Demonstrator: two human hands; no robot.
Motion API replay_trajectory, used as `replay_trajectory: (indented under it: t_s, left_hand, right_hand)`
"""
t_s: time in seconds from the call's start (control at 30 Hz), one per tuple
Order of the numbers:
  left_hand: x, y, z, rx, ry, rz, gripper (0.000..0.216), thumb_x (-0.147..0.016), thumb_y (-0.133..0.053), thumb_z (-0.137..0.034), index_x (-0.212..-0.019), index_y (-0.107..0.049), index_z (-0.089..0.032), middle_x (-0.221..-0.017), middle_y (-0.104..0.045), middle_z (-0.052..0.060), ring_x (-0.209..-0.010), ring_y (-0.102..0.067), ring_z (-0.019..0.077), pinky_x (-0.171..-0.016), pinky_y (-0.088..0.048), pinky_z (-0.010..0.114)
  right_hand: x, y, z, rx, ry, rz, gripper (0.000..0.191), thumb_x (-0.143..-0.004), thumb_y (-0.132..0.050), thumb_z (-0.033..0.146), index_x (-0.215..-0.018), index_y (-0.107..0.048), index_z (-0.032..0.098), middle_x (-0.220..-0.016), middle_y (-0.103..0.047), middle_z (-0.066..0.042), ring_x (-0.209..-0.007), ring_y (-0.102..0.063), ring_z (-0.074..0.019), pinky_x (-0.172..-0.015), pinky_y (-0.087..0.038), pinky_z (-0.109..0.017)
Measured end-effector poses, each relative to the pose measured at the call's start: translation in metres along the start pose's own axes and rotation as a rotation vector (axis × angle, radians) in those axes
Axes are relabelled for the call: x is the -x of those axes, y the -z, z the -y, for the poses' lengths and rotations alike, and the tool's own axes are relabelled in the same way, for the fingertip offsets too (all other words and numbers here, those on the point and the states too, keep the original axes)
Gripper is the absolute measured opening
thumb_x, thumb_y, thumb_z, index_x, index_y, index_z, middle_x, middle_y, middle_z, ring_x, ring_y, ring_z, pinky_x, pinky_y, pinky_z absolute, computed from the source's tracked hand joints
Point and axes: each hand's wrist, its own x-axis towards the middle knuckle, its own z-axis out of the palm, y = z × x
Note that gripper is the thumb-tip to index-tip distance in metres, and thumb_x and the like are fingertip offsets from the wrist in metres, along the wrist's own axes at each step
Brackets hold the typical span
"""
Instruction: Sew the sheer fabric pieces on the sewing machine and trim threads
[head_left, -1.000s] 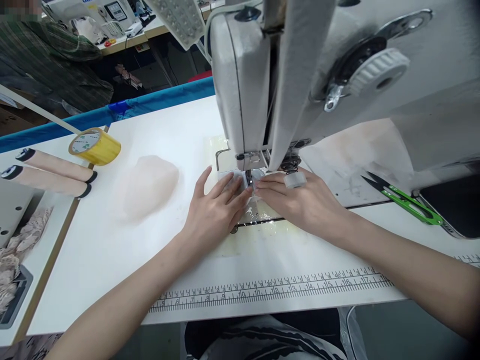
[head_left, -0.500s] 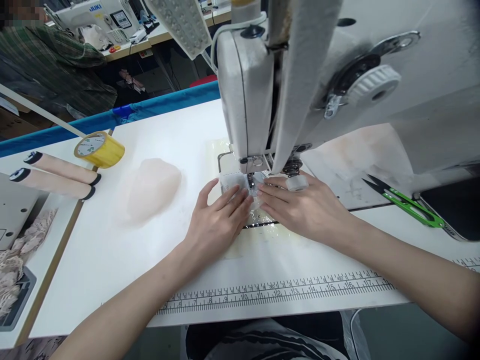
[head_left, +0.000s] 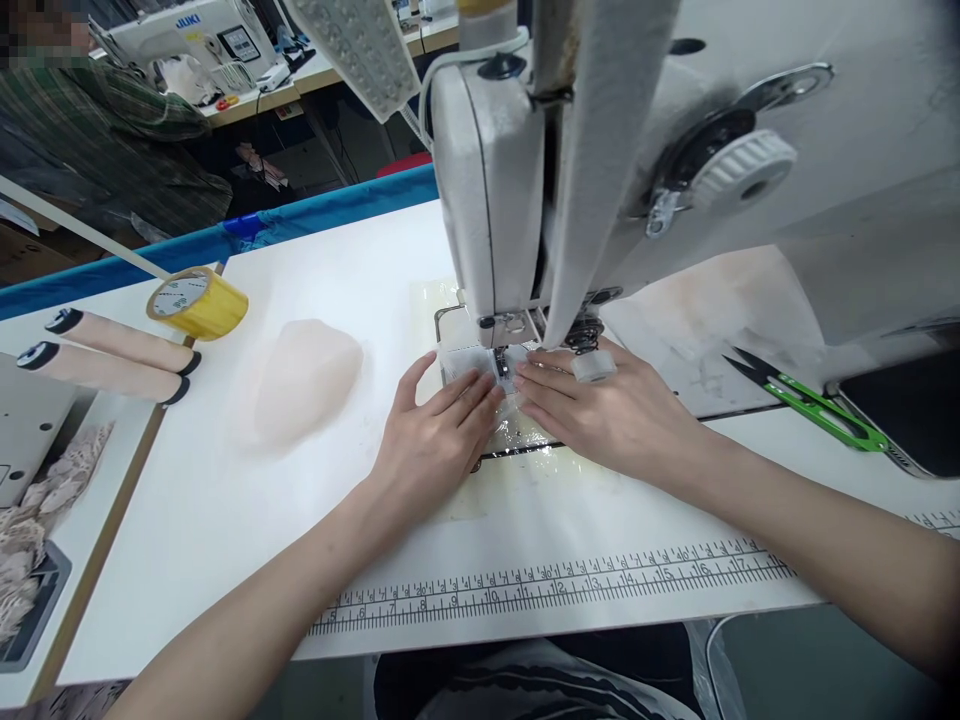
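Observation:
My left hand (head_left: 435, 440) lies flat with fingers stretched out, pressing a small sheer fabric piece (head_left: 466, 362) onto the bed of the white sewing machine (head_left: 495, 180), just left of the needle. My right hand (head_left: 607, 415) also lies flat on the fabric to the right of the presser foot (head_left: 501, 365), fingers extended toward the needle. A white ring-like band (head_left: 594, 366) sits on one finger of the right hand. Most of the fabric is hidden under both hands.
A pale pink fabric pile (head_left: 300, 380) lies on the white table (head_left: 225, 520) to the left. Yellow tape roll (head_left: 196, 302) and two pink rolls (head_left: 112, 355) sit far left. Green thread snips (head_left: 814, 410) lie right. A printed ruler (head_left: 555, 585) runs along the front edge. Another person (head_left: 97, 140) sits behind.
Both hands stay flat on the fabric at the needle; they have edged slightly toward the presser foot. The view shifted a little.

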Motion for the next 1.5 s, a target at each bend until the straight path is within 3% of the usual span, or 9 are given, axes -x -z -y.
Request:
replay_trajectory:
  t_s: [0.43, 0.8, 1.27, 1.4, 1.5]
  left_hand:
    - [-0.0022, -0.002, 0.0029, -0.007, -0.004, -0.009, 0.022, -0.096, -0.053, -0.016, -0.114, -0.066, -0.014, -0.117, -0.072, 0.008, -0.11, -0.068, 0.019, -0.117, -0.026, 0.05]
    - [-0.0036, -0.0045, 0.005, -0.024, -0.001, -0.008, 0.023, -0.096, -0.053, -0.017, -0.115, -0.066, -0.015, -0.116, -0.072, 0.008, -0.11, -0.068, 0.0198, -0.116, -0.029, 0.052]
    - [-0.0026, -0.0061, 0.0045, -0.021, 0.013, 0.002, 0.025, -0.097, -0.051, -0.019, -0.118, -0.065, -0.015, -0.118, -0.072, 0.008, -0.112, -0.067, 0.0192, -0.116, -0.029, 0.049]
    - [-0.0024, -0.0046, 0.007, 0.024, 0.032, 0.006, 0.032, -0.097, -0.053, -0.032, -0.122, -0.063, -0.015, -0.122, -0.07, 0.008, -0.117, -0.063, 0.021, -0.113, -0.035, 0.045]
    - [-0.0009, 0.0007, 0.0088, 0.03, 0.076, 0.052, 0.054, -0.095, -0.048, -0.054, -0.126, -0.06, -0.011, -0.131, -0.064, 0.013, -0.125, -0.057, 0.0274, -0.112, -0.034, 0.048]
  right_hand:
    - [-0.0044, 0.0005, -0.0016, 0.039, 0.019, -0.021, 0.032, -0.101, -0.045, 0.024, -0.097, -0.075, 0.013, -0.094, -0.076, -0.007, -0.078, -0.065, -0.0191, -0.105, -0.038, -0.041]
    - [-0.0047, -0.0021, -0.0018, -0.027, -0.032, 0.031, 0.033, -0.1, -0.043, 0.022, -0.101, -0.075, 0.017, -0.091, -0.076, -0.007, -0.084, -0.066, -0.0232, -0.102, -0.039, -0.046]
    - [-0.0038, -0.0034, -0.0022, 0.061, -0.013, 0.043, 0.03, -0.099, -0.044, 0.021, -0.106, -0.073, 0.02, -0.099, -0.076, -0.005, -0.088, -0.066, -0.022, -0.104, -0.037, -0.043]
    - [-0.0053, -0.0025, -0.002, 0.067, 0.004, 0.016, 0.03, -0.099, -0.044, 0.02, -0.102, -0.074, 0.018, -0.098, -0.076, -0.007, -0.089, -0.066, -0.0216, -0.103, -0.038, -0.043]
    - [-0.0061, 0.0013, -0.0037, 0.077, 0.027, 0.009, 0.029, -0.095, -0.045, 0.013, -0.101, -0.073, 0.014, -0.098, -0.075, -0.008, -0.087, -0.065, -0.0211, -0.099, -0.041, -0.043]
